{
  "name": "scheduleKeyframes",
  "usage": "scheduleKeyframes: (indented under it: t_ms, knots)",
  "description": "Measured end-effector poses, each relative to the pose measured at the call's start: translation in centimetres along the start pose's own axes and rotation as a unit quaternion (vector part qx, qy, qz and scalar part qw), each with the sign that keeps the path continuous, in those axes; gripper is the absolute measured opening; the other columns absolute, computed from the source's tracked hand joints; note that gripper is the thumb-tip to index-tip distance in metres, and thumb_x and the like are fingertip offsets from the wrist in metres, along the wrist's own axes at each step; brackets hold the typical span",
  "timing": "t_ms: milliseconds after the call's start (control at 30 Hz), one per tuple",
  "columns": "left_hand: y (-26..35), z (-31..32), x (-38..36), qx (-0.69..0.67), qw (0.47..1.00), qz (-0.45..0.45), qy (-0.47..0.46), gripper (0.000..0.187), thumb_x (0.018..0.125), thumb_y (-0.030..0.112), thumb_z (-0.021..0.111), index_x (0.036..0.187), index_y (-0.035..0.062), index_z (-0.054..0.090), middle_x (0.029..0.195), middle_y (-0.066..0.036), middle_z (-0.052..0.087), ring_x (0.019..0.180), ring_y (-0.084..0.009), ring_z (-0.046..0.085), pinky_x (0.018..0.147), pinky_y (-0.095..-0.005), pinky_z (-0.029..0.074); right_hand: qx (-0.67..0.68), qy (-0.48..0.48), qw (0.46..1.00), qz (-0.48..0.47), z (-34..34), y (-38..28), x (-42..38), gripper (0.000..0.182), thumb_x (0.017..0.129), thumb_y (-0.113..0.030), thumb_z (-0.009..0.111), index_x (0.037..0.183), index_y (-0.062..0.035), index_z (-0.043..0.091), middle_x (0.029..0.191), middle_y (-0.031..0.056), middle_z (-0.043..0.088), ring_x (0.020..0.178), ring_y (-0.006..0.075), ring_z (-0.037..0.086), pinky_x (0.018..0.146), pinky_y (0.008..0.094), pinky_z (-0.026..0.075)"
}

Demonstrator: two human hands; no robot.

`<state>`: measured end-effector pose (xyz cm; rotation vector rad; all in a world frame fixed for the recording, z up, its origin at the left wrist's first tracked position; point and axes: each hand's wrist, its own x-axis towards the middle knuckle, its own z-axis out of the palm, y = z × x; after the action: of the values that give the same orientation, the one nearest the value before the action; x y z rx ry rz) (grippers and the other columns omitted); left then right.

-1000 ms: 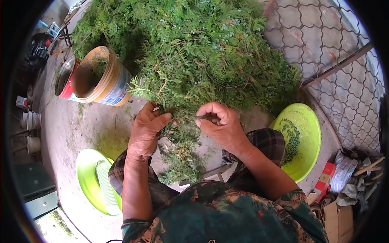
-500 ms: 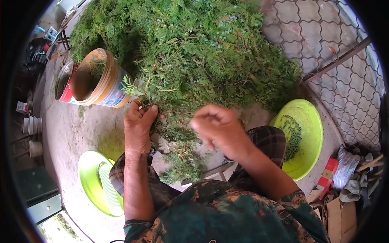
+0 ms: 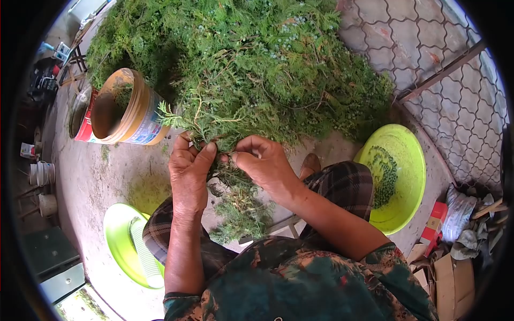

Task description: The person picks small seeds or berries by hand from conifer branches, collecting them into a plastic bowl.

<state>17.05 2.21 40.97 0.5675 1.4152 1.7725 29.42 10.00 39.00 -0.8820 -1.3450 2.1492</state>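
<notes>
My left hand (image 3: 188, 170) is closed on a leafy conifer sprig (image 3: 199, 113), its thumb and fingers pinching the stem. Close beside it, my right hand (image 3: 267, 167) has thumb and forefinger pressed together at the same sprig; any small thing between those fingertips is hidden. Loose conifer clippings (image 3: 243, 211) lie below the hands, between my knees. Ahead rises a big heap of conifer branches (image 3: 257, 69) bearing pale bluish berries. To the right, a yellow-green basin (image 3: 411, 187) contains many small green berries (image 3: 386, 179).
Left of the hands stand a tan bucket (image 3: 147, 120) and a red bucket (image 3: 85, 127). A second lime-green basin (image 3: 119, 241) with a ridged piece in it sits by my left knee. A metal bar (image 3: 444, 72), cardboard (image 3: 452, 283) and a red box (image 3: 432, 224) are at right.
My right hand has moved left and in to the sprig, from a blurred position apart from it. My left hand keeps its grip, shifted slightly right.
</notes>
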Motion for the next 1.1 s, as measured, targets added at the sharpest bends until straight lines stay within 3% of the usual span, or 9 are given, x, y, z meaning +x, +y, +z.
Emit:
scheduleKeyframes:
  t_ms: [67,167,267,400,467,633,833,933,1100]
  knots:
    - [0.0,-0.3,0.0,-0.006,1.0,0.006,0.002,0.026,0.088,0.0,0.054,0.112,-0.0001,0.047,0.093,-0.008,0.062,0.073,-0.011,0.058,0.067,-0.0227,0.049,0.069,-0.036,0.996,0.042,-0.5,-0.1,-0.1,0.012,0.083,-0.012,0.058,0.091,-0.0043,0.055,0.068,-0.0008,0.052,0.049,0.0046,0.042,0.04,0.0197,0.032]
    - [0.5,-1.6,0.6,-0.015,0.994,-0.043,0.1,0.017,0.087,0.0,0.055,0.104,0.0035,0.051,0.087,-0.003,0.059,0.068,-0.0116,0.055,0.062,-0.0238,0.048,0.25,-0.091,0.963,0.05,-1.8,-0.4,-0.3,0.013,0.081,-0.011,0.055,0.092,-0.0055,0.053,0.071,0.0007,0.052,0.051,0.0075,0.044,0.042,0.0204,0.034]
    - [0.6,-3.0,0.8,-0.125,0.985,-0.096,0.076,0.019,0.087,0.0,0.054,0.104,0.0049,0.05,0.085,-0.002,0.055,0.068,-0.0125,0.054,0.06,-0.027,0.046,0.324,-0.065,0.941,0.069,-2.1,-0.6,-0.8,0.012,0.08,-0.011,0.054,0.09,-0.0047,0.052,0.073,0.0036,0.053,0.059,0.0099,0.051,0.045,0.0248,0.041]
    - [1.1,-2.7,0.4,-0.175,0.977,-0.11,0.053,0.021,0.088,0.001,0.053,0.108,0.0053,0.048,0.088,-0.002,0.053,0.07,-0.0123,0.051,0.058,-0.0269,0.042,0.171,-0.002,0.978,0.118,-2.1,1.5,-0.7,0.014,0.08,-0.005,0.057,0.093,-0.0028,0.053,0.079,0.0045,0.054,0.064,0.0123,0.054,0.048,0.0288,0.046]
    - [1.0,-2.7,0.3,-0.169,0.978,-0.12,0.034,0.022,0.088,0.001,0.052,0.109,0.0052,0.048,0.089,-0.002,0.054,0.07,-0.0119,0.051,0.059,-0.0267,0.042,0.159,-0.028,0.979,0.128,-1.9,1.8,-0.7,0.029,0.08,-0.006,0.064,0.107,-0.0041,0.053,0.087,0.0036,0.057,0.07,0.0126,0.055,0.053,0.0319,0.047]
    - [0.9,-2.0,0.1,-0.139,0.979,-0.146,0.021,0.023,0.088,0.002,0.053,0.111,0.0051,0.049,0.091,-0.002,0.055,0.07,-0.0111,0.051,0.059,-0.0263,0.042,0.116,-0.079,0.99,0.031,-0.7,-0.3,-0.8,0.04,0.081,-0.019,0.071,0.115,-0.0085,0.052,0.094,0.001,0.059,0.07,0.009,0.054,0.054,0.0243,0.043]
    - [0.4,-1.5,-0.1,-0.086,0.987,-0.139,0.002,0.022,0.087,0.003,0.054,0.109,0.0045,0.051,0.091,-0.002,0.056,0.071,-0.0111,0.052,0.061,-0.0255,0.044,-0.051,-0.067,0.992,0.098,-0.4,-1.5,-0.5,0.038,0.08,-0.029,0.072,0.11,-0.0114,0.056,0.082,-0.0008,0.06,0.061,0.0074,0.051,0.051,0.0241,0.041]
    - [0.2,-1.4,0.1,-0.083,0.989,-0.123,0.008,0.024,0.087,0.003,0.055,0.111,0.0042,0.051,0.092,-0.002,0.057,0.072,-0.0102,0.052,0.063,-0.0236,0.045,-0.015,-0.07,0.991,0.112,-0.2,-0.9,-0.2,0.031,0.081,-0.027,0.07,0.102,-0.0081,0.058,0.07,-0.0004,0.057,0.052,0.006,0.046,0.041,0.0223,0.036]
    - [-0.1,-1.2,0.1,-0.071,0.993,-0.099,-0.002,0.027,0.087,0.0,0.053,0.114,0.0042,0.051,0.097,-0.004,0.059,0.072,-0.0086,0.052,0.065,-0.0203,0.045,0.131,-0.147,0.977,0.083,-0.4,-0.4,-0.3,0.032,0.084,-0.027,0.067,0.102,-0.0044,0.053,0.066,0.0032,0.055,0.052,0.0111,0.051,0.044,0.0262,0.041]
